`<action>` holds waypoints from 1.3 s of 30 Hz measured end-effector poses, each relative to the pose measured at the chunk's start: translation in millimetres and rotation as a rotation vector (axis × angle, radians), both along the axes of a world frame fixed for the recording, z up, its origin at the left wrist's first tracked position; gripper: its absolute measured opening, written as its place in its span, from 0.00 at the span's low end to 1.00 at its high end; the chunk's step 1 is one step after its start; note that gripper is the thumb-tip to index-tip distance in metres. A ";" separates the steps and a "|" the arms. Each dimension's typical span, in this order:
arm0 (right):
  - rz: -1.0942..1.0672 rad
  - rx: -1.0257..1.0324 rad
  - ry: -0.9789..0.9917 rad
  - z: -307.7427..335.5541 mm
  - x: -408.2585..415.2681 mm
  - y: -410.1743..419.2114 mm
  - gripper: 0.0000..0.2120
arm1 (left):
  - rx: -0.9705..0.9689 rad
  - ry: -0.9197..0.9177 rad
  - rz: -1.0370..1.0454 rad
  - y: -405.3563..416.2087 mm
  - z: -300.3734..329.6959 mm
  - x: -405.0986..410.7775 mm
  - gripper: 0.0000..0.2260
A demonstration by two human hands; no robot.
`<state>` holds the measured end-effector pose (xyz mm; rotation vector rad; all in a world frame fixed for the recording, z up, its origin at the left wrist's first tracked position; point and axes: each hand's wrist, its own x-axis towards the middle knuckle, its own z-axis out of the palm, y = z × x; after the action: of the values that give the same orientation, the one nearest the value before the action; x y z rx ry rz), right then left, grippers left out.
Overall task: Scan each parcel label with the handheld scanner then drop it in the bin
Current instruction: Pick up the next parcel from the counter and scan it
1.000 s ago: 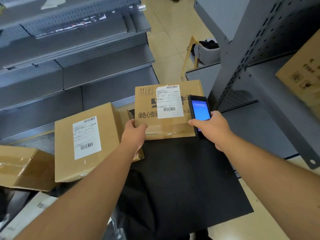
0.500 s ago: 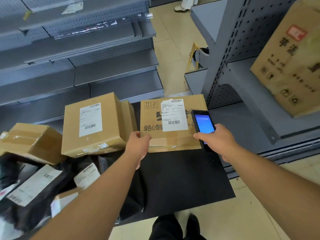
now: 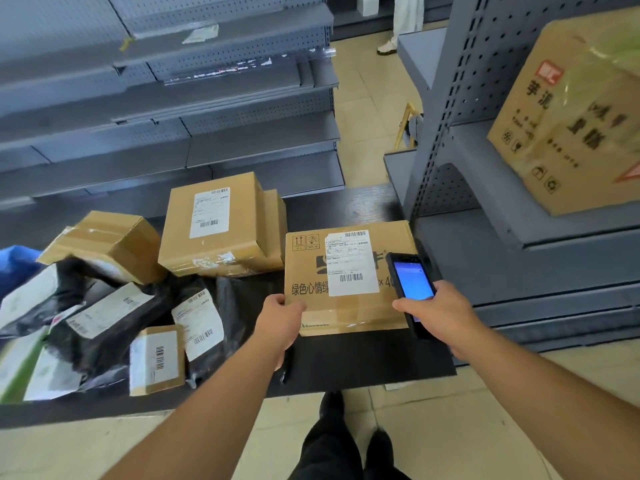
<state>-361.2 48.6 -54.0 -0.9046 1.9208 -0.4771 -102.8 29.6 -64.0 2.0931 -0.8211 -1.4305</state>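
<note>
Fingers of the left hand [image 3: 281, 320] pinch the box [image 3: 349, 278] at its near-left corner, steadying its label [image 3: 350, 263] upward; the right hand [image 3: 437, 315] grips the scanner [image 3: 412, 285] just right, angled to read it.

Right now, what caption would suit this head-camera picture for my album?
Left hand grips a labelled cardboard parcel while the right hand holds the handheld scanner beside it.
</note>
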 end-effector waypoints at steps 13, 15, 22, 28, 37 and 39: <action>0.061 0.009 0.050 0.1 0.5 30.6 0.31 | 0.051 -0.013 0.016 31.6 3.4 5.2 0.22; 0.084 -0.004 0.101 5.2 -0.7 26.9 0.32 | 0.055 -0.017 0.003 29.3 5.4 6.3 0.23; 0.318 0.047 0.289 49.3 0.2 -6.7 0.29 | 0.055 0.003 -0.038 8.1 5.4 12.3 0.21; 0.485 0.153 0.383 87.8 21.8 -35.0 0.29 | 0.076 0.027 -0.068 -14.5 6.1 23.7 0.25; 0.715 0.389 0.606 132.3 57.5 -68.8 0.24 | 0.042 0.076 -0.079 -46.1 6.1 36.8 0.23; 0.700 0.453 0.573 135.4 62.3 -72.7 0.22 | 0.045 0.081 -0.103 -49.9 6.0 39.1 0.23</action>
<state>-299.0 -24.1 81.4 -1.3993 1.9029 0.6684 -63.7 -20.3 -58.0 2.0374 -0.8840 -1.5908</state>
